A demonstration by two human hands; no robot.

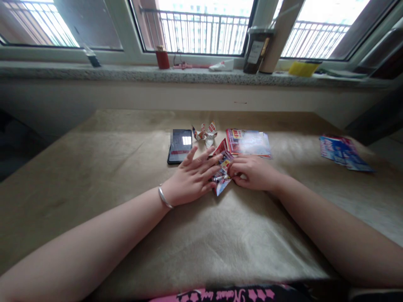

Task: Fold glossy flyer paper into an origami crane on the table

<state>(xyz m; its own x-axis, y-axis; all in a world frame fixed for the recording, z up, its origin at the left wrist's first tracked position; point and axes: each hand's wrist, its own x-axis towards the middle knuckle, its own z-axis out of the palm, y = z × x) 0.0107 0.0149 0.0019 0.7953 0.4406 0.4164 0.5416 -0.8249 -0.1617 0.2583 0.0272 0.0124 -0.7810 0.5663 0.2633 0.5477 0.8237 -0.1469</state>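
A folded piece of colourful printed paper (224, 164) lies on the table between my hands. My left hand (195, 175) rests flat across its left part, fingers stretched out and spread. At the paper's right side, my right hand (252, 172) has its fingers bent together in a pinch at the paper's edge; the fingertips are partly hidden. Just beyond my left hand stands a small folded paper figure (205, 133) with pointed tips. A phone (180, 147) with a lit screen lies to its left. Behind my right hand is a stack of printed leaflets (248, 142).
More blue leaflets (345, 153) lie at the table's right side. The table (126, 176) has a tan cover and meets the wall below the window sill (126, 74). On the sill stand a red container (162, 58), a dark jar (256, 51) and a yellow object (304, 68).
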